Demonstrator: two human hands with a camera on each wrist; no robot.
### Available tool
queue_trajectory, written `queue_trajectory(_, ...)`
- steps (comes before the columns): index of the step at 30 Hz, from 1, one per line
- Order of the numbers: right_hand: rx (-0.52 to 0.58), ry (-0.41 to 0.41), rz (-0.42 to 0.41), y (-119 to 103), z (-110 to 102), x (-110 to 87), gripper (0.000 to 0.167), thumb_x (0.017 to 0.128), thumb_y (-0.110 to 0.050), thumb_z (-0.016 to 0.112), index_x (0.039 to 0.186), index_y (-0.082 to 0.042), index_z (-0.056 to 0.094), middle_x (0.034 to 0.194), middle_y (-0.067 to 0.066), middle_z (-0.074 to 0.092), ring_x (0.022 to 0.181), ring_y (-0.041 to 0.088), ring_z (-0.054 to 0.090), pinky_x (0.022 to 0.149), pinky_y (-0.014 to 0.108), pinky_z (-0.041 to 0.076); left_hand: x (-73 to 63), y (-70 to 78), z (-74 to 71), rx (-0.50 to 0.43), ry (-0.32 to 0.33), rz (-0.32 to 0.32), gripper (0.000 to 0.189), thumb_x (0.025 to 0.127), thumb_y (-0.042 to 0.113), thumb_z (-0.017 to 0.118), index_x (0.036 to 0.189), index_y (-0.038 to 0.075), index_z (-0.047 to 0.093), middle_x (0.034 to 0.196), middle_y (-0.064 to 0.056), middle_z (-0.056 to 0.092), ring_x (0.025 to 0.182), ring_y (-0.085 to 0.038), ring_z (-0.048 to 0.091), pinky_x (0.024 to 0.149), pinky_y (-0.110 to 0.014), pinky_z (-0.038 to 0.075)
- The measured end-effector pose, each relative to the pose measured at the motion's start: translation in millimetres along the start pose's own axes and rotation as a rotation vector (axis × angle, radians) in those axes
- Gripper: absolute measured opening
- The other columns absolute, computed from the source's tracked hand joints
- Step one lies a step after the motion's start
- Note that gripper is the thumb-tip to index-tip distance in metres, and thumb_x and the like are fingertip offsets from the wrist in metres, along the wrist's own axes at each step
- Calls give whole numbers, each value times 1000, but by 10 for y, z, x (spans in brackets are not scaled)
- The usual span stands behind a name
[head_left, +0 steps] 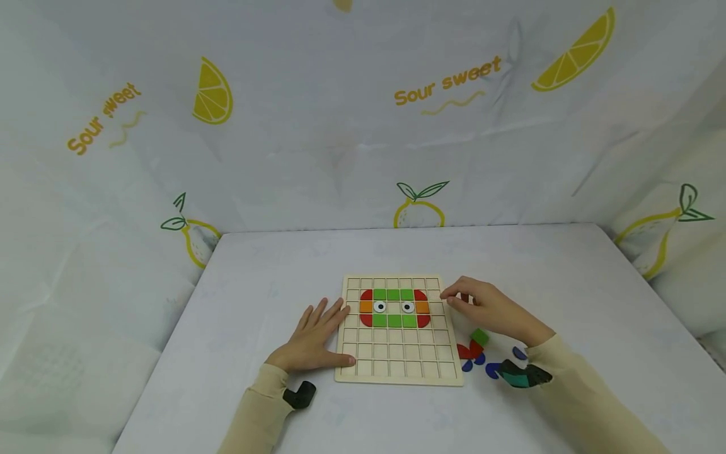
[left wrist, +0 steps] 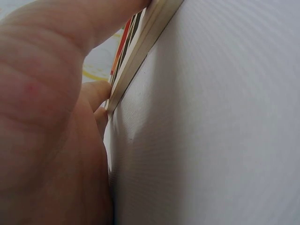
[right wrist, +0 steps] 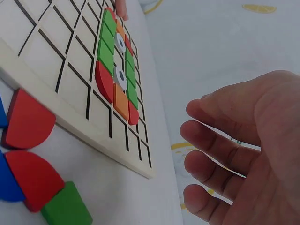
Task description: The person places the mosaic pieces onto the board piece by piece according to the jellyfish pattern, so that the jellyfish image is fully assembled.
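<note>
A pale wooden grid board (head_left: 394, 352) lies flat on the table. In its upper cells, green squares (head_left: 393, 294), red rounded corners (head_left: 365, 320), orange squares (head_left: 422, 307) and two white eye discs (head_left: 379, 307) form a wide, face-like shape. My left hand (head_left: 312, 343) rests along the board's left edge, fingers spread, with fingertips and thumb on its border. My right hand (head_left: 490, 309) hovers by the upper right edge of the board, fingers loosely bent; the right wrist view shows nothing between them.
Beside the board's lower right lie loose pieces: a green square (head_left: 479, 337), red quarter-rounds (right wrist: 35, 178) and several blue half-rounds (head_left: 518, 353), some partly behind my right wrist's dark strap (head_left: 518, 375). A white cloth (head_left: 317, 145) with lemon prints hangs behind the white table (head_left: 272, 265).
</note>
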State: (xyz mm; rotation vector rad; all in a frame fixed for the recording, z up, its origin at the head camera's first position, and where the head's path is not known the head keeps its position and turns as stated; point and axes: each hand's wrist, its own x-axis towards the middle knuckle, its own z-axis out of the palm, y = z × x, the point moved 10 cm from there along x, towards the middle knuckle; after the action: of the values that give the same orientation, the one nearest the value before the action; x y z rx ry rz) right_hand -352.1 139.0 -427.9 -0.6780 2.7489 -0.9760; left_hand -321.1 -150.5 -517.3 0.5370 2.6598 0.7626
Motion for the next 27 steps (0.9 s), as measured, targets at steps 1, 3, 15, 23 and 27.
queue_trajectory(1, -9, 2, 1, 10, -14, -20, 20, 101, -15, 61, 119, -11, 71, 103, 1, 66, 94, 18, 53, 70, 20, 49, 2, -5, 3, 2, -2, -3, 106, 79, 64, 74, 163, 25, 22, 173, 8, 7, 161, -23, -10, 129, -52, -9)
queue_trajectory(3, -23, 4, 2, 34, -38, -58, 20, 100, -13, 62, 118, -10, 71, 103, 0, 66, 94, 17, 53, 70, 20, 49, 3, -11, 7, 8, -1, -6, 107, 79, 64, 74, 163, 26, 21, 173, 8, 7, 161, -22, -10, 129, -51, -9)
queue_trajectory(15, -104, 4, 8, 191, -102, -230, 20, 96, -9, 67, 115, -9, 73, 101, 0, 67, 88, 11, 52, 69, 18, 51, -8, 15, -7, 7, 3, -4, 105, 80, 63, 74, 163, 24, 23, 173, 6, 9, 161, -25, -8, 129, -54, -8)
queue_trajectory(23, -97, -81, 67, 328, -9, -333, 25, 96, -3, 61, 116, -12, 74, 106, -1, 67, 97, 15, 56, 77, 20, 54, -7, 16, -8, 12, 0, -8, 105, 80, 63, 74, 163, 24, 23, 173, 6, 9, 161, -25, -8, 129, -54, -8)
queue_trajectory(27, -103, -138, 58, 346, 42, -376, 31, 95, 3, 56, 117, -10, 75, 109, 1, 67, 101, 17, 59, 83, 25, 57, -15, 37, -12, 5, 7, 3, 106, 80, 62, 75, 163, 22, 23, 173, 4, 10, 161, -27, -7, 129, -55, -7)
